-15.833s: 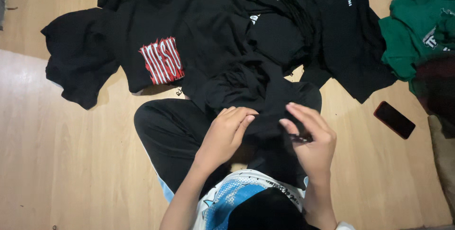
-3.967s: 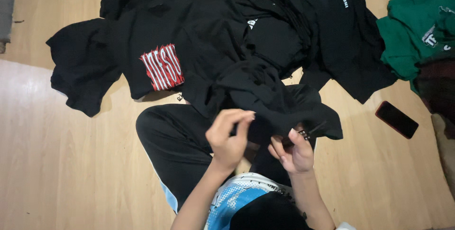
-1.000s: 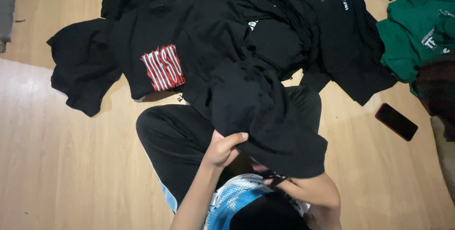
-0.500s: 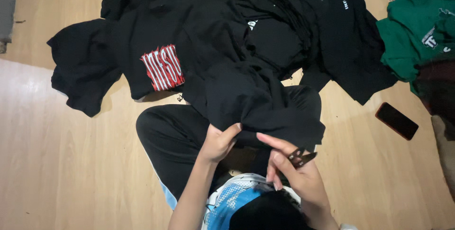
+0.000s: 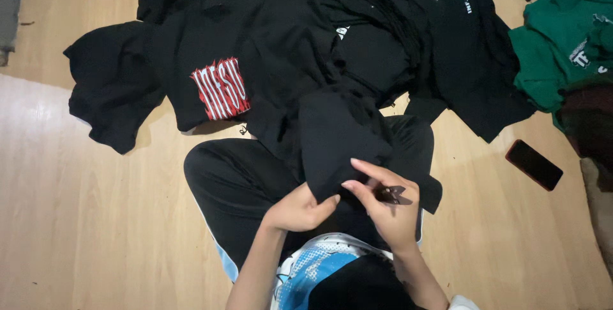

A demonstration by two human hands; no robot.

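Two hands [image 5: 300, 206] [image 5: 386, 204], one black garment [image 5: 335, 137], small snips [image 5: 391, 194]

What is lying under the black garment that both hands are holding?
Under the black garment show dark trousers on the person's lap and more black clothes; anything beneath its middle is covered.

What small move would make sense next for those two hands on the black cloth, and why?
Probably bring the small snips in the right hand up to the cloth edge pinched by the left hand. The black garment hangs draped over the lap, its lower edge gathered between both hands, with the snips beside it but seemingly not yet touching.
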